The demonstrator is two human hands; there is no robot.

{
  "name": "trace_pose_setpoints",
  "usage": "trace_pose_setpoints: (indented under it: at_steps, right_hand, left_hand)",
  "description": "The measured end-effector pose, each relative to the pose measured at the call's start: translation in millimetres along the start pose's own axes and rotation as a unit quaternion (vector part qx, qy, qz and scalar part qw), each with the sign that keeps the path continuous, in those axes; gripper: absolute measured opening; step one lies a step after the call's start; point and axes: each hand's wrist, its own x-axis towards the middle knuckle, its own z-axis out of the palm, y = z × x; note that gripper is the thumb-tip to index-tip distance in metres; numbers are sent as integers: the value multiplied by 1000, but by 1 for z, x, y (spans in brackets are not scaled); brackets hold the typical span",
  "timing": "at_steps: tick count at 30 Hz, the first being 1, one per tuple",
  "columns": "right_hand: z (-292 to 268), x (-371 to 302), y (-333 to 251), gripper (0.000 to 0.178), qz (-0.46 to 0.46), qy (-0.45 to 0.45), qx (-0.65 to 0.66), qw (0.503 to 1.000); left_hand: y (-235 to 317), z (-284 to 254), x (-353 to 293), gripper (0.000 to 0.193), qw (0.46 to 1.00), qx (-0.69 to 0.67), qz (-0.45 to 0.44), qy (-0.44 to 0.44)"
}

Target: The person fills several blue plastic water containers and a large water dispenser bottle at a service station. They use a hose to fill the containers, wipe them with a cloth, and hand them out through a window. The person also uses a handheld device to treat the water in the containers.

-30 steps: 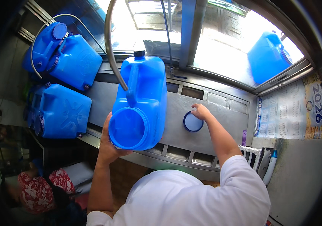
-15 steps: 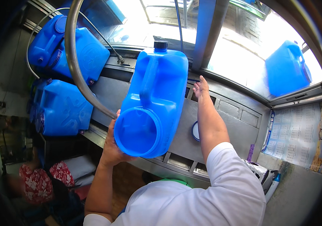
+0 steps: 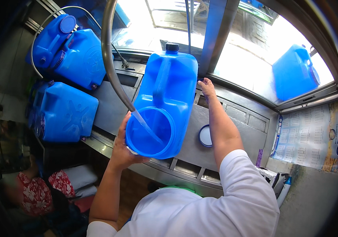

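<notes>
A blue plastic water jug (image 3: 178, 93) leans toward me with its wide round mouth uncapped, and a small black cap (image 3: 172, 47) closes its far end. My left hand (image 3: 125, 148) grips the rim of that mouth from the left and below. From a curved metal spout (image 3: 108, 59), a stream of water (image 3: 147, 127) runs into the mouth. Beyond the jug, on its right, my right hand (image 3: 206, 87) is closed on a thin dark lever near the window frame; the fingers partly hide it. A round white lid with a blue rim (image 3: 205, 136) lies beside my right forearm.
Several blue jugs, one of them lying nearer (image 3: 68, 112), fill the left side. Another jug (image 3: 295, 73) stands outside the window. The metal counter (image 3: 232, 138) has slots along its edges. A person in red floral clothing (image 3: 36, 193) is at lower left.
Water now pours from the spout into the jug's mouth. The jug's mouth has shifted slightly right beneath it. My right hand has closed from open fingers onto the lever.
</notes>
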Motion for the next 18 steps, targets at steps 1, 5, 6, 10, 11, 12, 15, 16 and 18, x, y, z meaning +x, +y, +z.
trace_pose_setpoints:
  at_steps: [1,5,6,10,11,12,15,16,18]
  right_hand:
    - [-1,0,-1,75,5,-18,5,1000]
    - [-5,-3,-4,84,15,-77,4,997]
    - [-5,-2,-5,84,4,-73,-11,997]
    - [4,-44,-19,75,-66,-3,-55,996]
    - [7,-66,-28,70,-87,21,-36,995]
    - [9,-92,-37,66,-94,17,8,995]
    - [23,-193,-61,60,-120,12,60,991]
    - [27,-231,-74,63,-132,2,55,990]
    - [33,-278,-76,73,-136,-42,84,986]
  left_hand:
    - [-1,-1,0,130,1000,11,3,0]
    - [-2,-5,-1,130,999,26,24,-12]
    - [0,-6,0,130,999,19,23,-17]
    - [-4,-7,2,129,999,-5,15,-35]
    - [-4,-5,0,128,999,-25,3,-41]
    - [-3,-5,1,128,998,-43,-3,-46]
    - [-16,-13,3,126,998,-36,9,-56]
    - [-18,-16,3,126,998,-32,8,-58]
    - [-24,-18,5,124,997,-10,31,-71]
